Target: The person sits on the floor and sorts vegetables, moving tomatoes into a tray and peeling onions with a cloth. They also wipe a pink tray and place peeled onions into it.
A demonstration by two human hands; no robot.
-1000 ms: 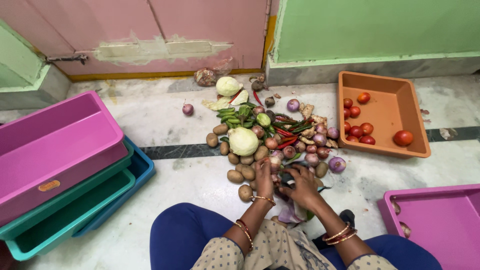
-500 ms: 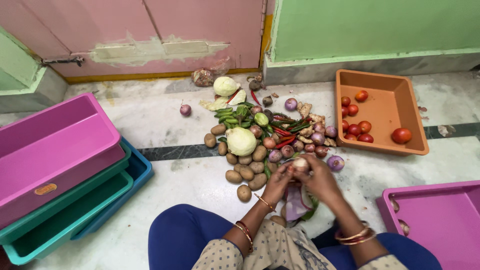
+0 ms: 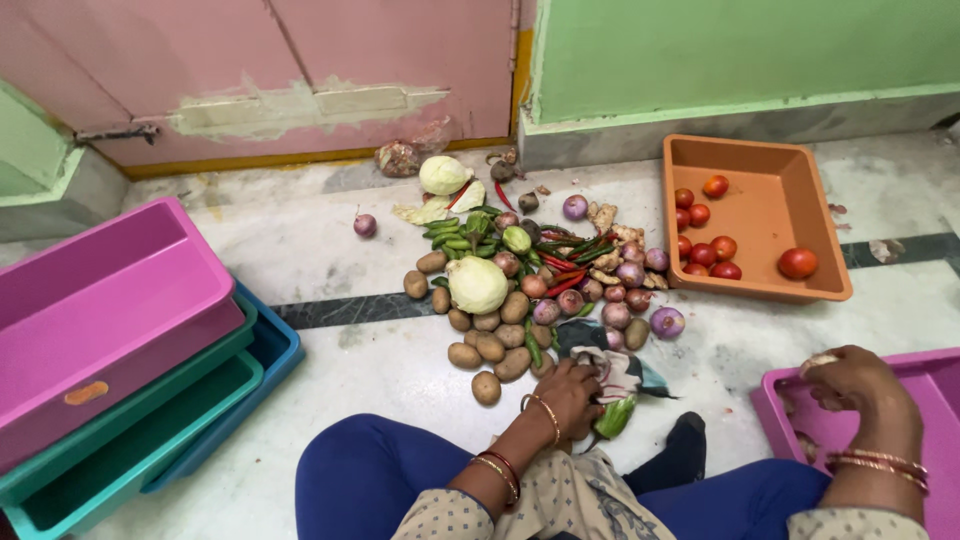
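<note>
My right hand (image 3: 855, 385) is over the pink tray (image 3: 778, 410) at the right, its fingers closed on a small pale onion (image 3: 820, 362). My left hand (image 3: 570, 393) rests low in front of my knees, fingers bent on the edge of a patterned cloth (image 3: 625, 372) on the floor; whether it grips the cloth is unclear. Just beyond it lies a heap of vegetables: potatoes (image 3: 490, 348), purple onions (image 3: 616, 314), a pale cabbage (image 3: 477, 283), and green and red chillies (image 3: 565, 262).
An orange tray (image 3: 760, 292) with several tomatoes (image 3: 798, 263) sits at the right of the heap. Stacked pink (image 3: 110, 300), teal and blue (image 3: 278, 345) tubs stand at the left. A second cabbage (image 3: 442, 175) and a lone onion (image 3: 365, 224) lie nearer the pink door.
Both hands held an onion over the heap. My right hand has since carried it right, over the pink tray, and my left hand has dropped onto the cloth.
</note>
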